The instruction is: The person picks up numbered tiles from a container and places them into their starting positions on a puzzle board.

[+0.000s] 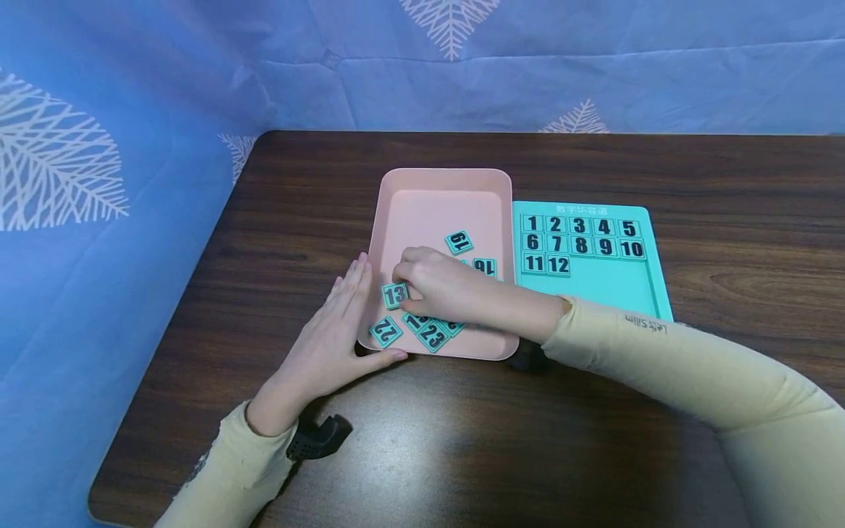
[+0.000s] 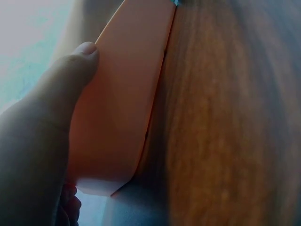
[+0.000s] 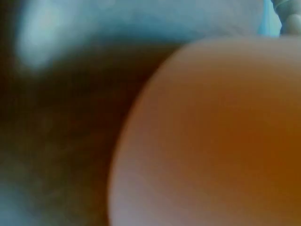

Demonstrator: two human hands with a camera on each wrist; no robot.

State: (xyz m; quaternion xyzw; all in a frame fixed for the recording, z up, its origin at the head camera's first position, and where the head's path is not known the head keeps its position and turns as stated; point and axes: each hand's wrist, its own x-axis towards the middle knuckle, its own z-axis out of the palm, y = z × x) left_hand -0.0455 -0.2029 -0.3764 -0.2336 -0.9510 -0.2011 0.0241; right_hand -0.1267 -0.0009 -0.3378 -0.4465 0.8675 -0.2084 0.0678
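A pink tray [image 1: 441,183] holds loose turquoise number tiles, among them a 19 tile [image 1: 458,242], a 22 tile [image 1: 386,332] and a 23 tile [image 1: 433,336]. My right hand [image 1: 439,282] reaches across the tray and pinches the 13 tile [image 1: 393,296] at its right side between thumb and fingers. Under that hand and wrist, other tiles are partly hidden. Fingers straight, my left hand [image 1: 337,319] lies along the tray's front left corner, its thumb by the front edge. In the left wrist view the thumb [image 2: 82,63] rests against the tray's wall [image 2: 124,89].
Right of the tray lies a turquoise number board [image 1: 610,282], with tiles 1 to 12 set in rows at its upper part. My right sleeve [image 1: 634,348] crosses its front edge. Both stand on a dark wooden table [image 1: 746,242], with a blue patterned cloth [image 1: 343,66] behind.
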